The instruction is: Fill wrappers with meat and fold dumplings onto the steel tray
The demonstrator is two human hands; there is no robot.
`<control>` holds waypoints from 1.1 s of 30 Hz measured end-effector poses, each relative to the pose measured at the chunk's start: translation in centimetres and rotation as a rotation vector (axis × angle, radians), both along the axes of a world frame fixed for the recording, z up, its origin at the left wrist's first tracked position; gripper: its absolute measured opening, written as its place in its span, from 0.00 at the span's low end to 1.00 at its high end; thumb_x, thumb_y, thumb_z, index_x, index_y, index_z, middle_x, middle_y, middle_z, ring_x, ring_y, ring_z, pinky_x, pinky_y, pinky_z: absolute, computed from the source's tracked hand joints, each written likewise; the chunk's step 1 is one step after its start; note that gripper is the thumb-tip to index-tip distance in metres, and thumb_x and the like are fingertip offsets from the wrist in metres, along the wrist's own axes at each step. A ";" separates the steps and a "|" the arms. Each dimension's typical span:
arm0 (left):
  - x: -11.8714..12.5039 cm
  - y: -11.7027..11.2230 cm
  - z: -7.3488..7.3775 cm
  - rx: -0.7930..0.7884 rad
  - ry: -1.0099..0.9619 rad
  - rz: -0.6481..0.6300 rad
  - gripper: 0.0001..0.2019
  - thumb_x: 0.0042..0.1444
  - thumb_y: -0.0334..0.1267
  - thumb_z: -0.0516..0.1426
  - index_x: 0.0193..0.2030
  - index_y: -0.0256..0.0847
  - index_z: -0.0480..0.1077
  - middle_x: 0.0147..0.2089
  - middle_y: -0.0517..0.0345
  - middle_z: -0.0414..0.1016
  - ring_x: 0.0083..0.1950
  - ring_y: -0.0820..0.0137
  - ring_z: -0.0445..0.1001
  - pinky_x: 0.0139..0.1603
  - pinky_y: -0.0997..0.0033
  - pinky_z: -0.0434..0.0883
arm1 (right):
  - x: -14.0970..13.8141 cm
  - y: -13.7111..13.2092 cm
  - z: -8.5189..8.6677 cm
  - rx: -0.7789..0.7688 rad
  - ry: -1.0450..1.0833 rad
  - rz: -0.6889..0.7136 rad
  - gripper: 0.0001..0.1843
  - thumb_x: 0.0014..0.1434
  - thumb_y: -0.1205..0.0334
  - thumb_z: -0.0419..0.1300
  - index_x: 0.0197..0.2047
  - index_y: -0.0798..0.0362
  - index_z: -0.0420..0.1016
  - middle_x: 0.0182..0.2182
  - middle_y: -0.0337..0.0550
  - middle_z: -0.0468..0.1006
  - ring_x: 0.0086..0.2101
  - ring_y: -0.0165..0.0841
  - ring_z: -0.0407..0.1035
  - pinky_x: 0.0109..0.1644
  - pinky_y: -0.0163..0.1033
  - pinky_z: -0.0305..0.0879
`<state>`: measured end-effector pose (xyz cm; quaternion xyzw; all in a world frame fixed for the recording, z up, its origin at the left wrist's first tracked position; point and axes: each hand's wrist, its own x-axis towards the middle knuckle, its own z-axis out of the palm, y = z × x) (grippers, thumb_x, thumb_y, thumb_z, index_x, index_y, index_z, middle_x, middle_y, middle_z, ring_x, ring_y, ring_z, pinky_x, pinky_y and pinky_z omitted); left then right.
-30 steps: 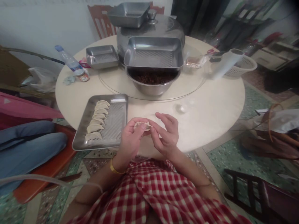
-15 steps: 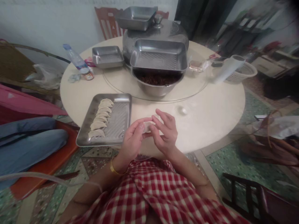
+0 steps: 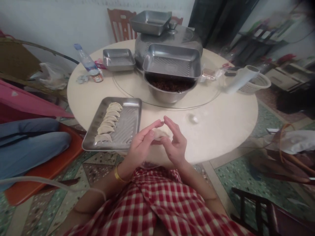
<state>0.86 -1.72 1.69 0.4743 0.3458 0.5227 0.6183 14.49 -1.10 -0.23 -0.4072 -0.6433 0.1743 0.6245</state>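
Note:
Between my two hands, over the table's front edge, is a pale dumpling. My left hand is closed on its left end, thumb on the near side. My right hand grips the right end with the thumb, its index finger raised over the far side and nearly meeting the left fingertips. To the left, a shallow metal tray holds a column of folded dumplings along its left half. A small white lump, perhaps dough, lies on the table right of my hands.
Behind my hands stands a metal bowl of dark filling, partly covered by a deep metal pan. A plastic bottle, a small jar and another pan are at back left. A white basket is at right.
My right fingers have shifted from the dumpling's end to arch over its far side, and the right thumb now presses its near edge. The whole view has moved slightly.

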 end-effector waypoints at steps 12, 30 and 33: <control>-0.4 0.3 0.1 0.125 0.142 0.102 0.10 0.62 0.41 0.59 0.47 0.47 0.81 0.59 0.55 0.76 0.60 0.64 0.73 0.55 0.72 0.74 | -0.6 -0.8 0.2 -0.255 0.240 0.221 0.18 0.60 0.57 0.63 0.54 0.41 0.77 0.59 0.41 0.74 0.59 0.41 0.68 0.65 0.54 0.65; -0.5 0.8 1.0 -0.069 -0.002 0.133 0.05 0.53 0.37 0.66 0.37 0.44 0.82 0.51 0.55 0.80 0.32 0.76 0.80 0.32 0.79 0.77 | -0.7 -0.3 -1.0 -0.377 0.468 0.337 0.19 0.66 0.49 0.54 0.55 0.44 0.75 0.59 0.42 0.75 0.59 0.37 0.68 0.67 0.53 0.62; -0.7 0.7 1.1 -0.107 -0.010 0.090 0.12 0.54 0.42 0.65 0.44 0.43 0.81 0.48 0.52 0.81 0.33 0.74 0.79 0.31 0.78 0.77 | -0.7 -0.1 -0.8 -0.323 0.386 0.271 0.19 0.64 0.50 0.57 0.55 0.45 0.75 0.59 0.43 0.74 0.61 0.38 0.67 0.67 0.53 0.63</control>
